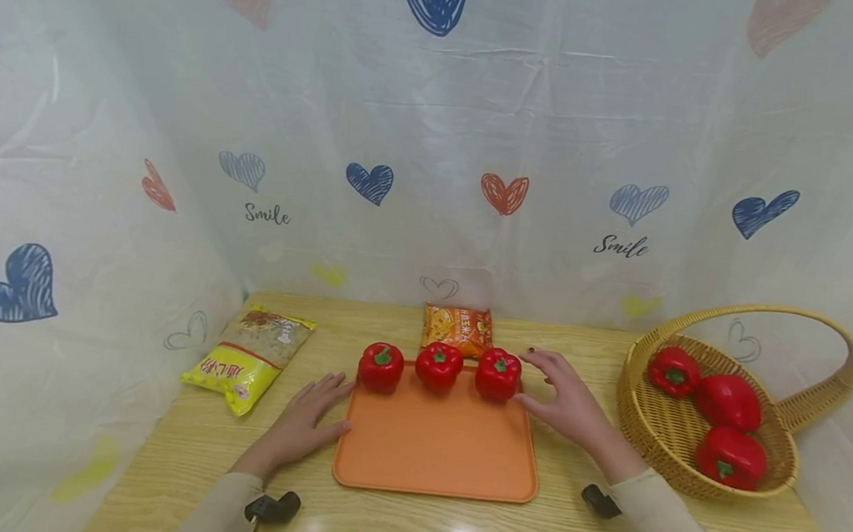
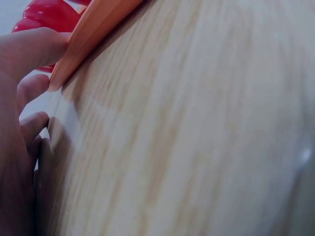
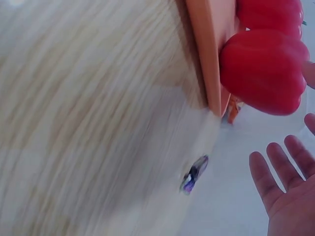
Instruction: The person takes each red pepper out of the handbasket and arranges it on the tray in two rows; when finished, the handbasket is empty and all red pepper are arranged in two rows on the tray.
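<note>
Three red bell peppers stand in a row along the far edge of an orange tray (image 1: 438, 451): a left pepper (image 1: 381, 368), a middle pepper (image 1: 438, 368) and a right pepper (image 1: 497, 375). My left hand (image 1: 301, 423) lies at the tray's left side, its thumb (image 2: 47, 46) and fingertips right at the rim, fingers loosely extended. On the other side, my right hand (image 1: 566, 398) is spread beside the right pepper, holding nothing. In the right wrist view its thumb tip overlaps that pepper (image 3: 266, 71), while the other fingers (image 3: 266, 179) stretch out straight, apart from it.
A wicker basket (image 1: 640, 416) with a tall handle stands at the right, with three more red peppers inside. A yellow plastic food bag (image 1: 250, 356) lies at the left. Behind the tray is an orange snack packet (image 1: 457, 329), near the heart-printed curtain (image 1: 437, 133).
</note>
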